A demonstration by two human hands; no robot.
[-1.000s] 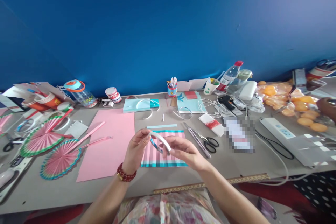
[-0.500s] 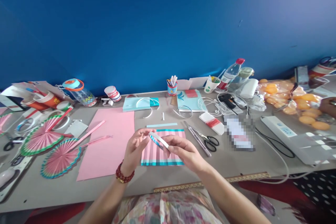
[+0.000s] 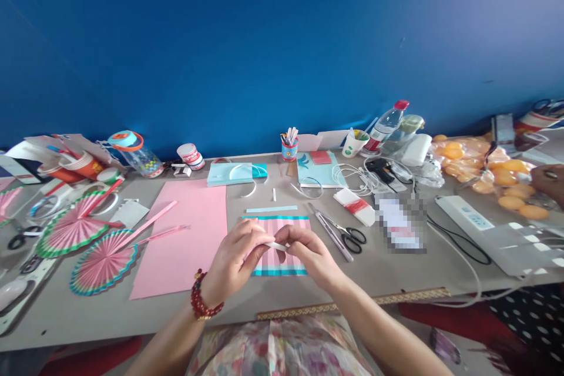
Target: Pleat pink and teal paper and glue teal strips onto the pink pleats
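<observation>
Both my hands hold a narrow white roll of tape (image 3: 277, 245) in front of me, seen nearly edge-on and partly hidden by fingers. My left hand (image 3: 240, 254), with a red bead bracelet at the wrist, pinches its left side. On the right side, the thumb and fingers of my right hand (image 3: 312, 254) grip it. Below them lies a folded pink-striped paper (image 3: 282, 270) with teal bands along its top and bottom edges. A pale blue paper strip (image 3: 272, 209) rests just beyond that paper.
Left are a large pink sheet (image 3: 185, 258) and pleated paper fans (image 3: 103, 262). Scissors (image 3: 352, 239) and a craft knife (image 3: 335, 238) lie to the right, near a power strip (image 3: 467, 217). A bottle (image 3: 388, 126) stands behind. Another person's hand (image 3: 549, 182) shows at far right.
The roll has turned from showing its blue-patterned inner ring to nearly edge-on. My left hand has moved right and closed over it, nearer my right hand.
</observation>
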